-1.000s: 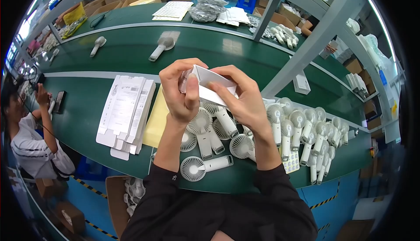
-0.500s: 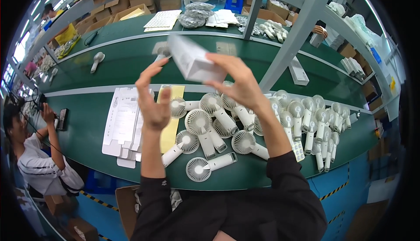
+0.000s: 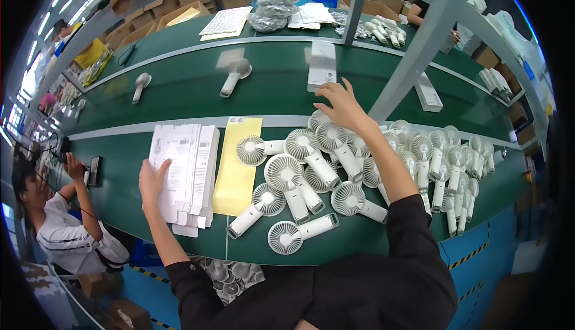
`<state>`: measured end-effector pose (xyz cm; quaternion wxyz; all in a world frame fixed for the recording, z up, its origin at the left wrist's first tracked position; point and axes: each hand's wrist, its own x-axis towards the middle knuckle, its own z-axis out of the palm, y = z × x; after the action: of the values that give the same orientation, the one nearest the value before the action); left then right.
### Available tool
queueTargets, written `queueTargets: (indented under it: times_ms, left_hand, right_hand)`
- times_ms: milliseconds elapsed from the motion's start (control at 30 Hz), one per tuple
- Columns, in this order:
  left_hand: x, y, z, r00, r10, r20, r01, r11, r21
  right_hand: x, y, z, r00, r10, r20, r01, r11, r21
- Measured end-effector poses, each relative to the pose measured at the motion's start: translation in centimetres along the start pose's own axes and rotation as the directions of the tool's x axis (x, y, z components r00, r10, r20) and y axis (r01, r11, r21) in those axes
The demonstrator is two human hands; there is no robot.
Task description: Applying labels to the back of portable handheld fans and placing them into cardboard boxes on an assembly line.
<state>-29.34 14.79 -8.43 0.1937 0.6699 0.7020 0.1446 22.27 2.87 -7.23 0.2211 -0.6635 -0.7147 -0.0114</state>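
Note:
My left hand point(image 3: 154, 180) rests at the left edge of a stack of flat white cartons point(image 3: 182, 171), its thumb apart from the fingers and lying on the top carton. Beyond the bench rail, my right hand point(image 3: 344, 107) reaches out with spread fingers. Its fingertips are at the near end of a white box point(image 3: 322, 63) lying on the green strip; whether they touch it I cannot tell. Below that hand, several white handheld fans point(image 3: 284, 173) lie in a loose pile. A yellow sheet point(image 3: 238, 174) lies between cartons and fans.
Several more fans point(image 3: 443, 168) crowd the bench at right. On the far strip lie a single fan point(image 3: 235, 78) and another white box point(image 3: 428, 92). A slanted grey post point(image 3: 413, 48) rises at right. A co-worker point(image 3: 72, 222) sits at left near a phone point(image 3: 94, 171).
The white box has gone from my right hand onto the far strip, and that hand has let go. My left hand has come down and leftward onto the carton stack.

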Motion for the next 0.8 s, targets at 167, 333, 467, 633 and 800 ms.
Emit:
queueTargets:
  times_ms: [167, 333, 467, 633, 800]
  left_hand:
    - [-3.4, 6.3, -4.8, 0.829, 0.196, -0.523, -0.268, 0.961, -0.065]
    - [-7.8, 17.2, -3.0, 0.734, 0.348, -0.583, -0.661, 0.565, -0.494]
    - [-10.5, 23.2, 1.0, 0.839, 0.439, -0.323, -0.475, 0.299, -0.828]
    - [-9.9, 24.4, 3.8, 0.676, 0.485, -0.555, -0.708, 0.22, -0.671]
    - [-9.9, 24.6, 3.3, 0.359, 0.624, -0.694, -0.922, 0.124, -0.366]
  right_hand:
    - [1.2, -7.5, -2.6, 0.98, -0.138, -0.144, 0.169, 0.956, 0.238]
    - [1.8, -14.7, -4.0, 0.984, -0.139, -0.112, 0.177, 0.65, 0.739]
    - [0.4, -15.7, -5.6, 0.983, 0.06, 0.175, -0.185, 0.287, 0.94]
    - [-1.6, -15.6, -7.1, 0.99, 0.083, 0.115, -0.139, 0.392, 0.909]
    - [-2.1, -14.0, -7.5, 0.953, -0.242, -0.181, 0.297, 0.855, 0.424]
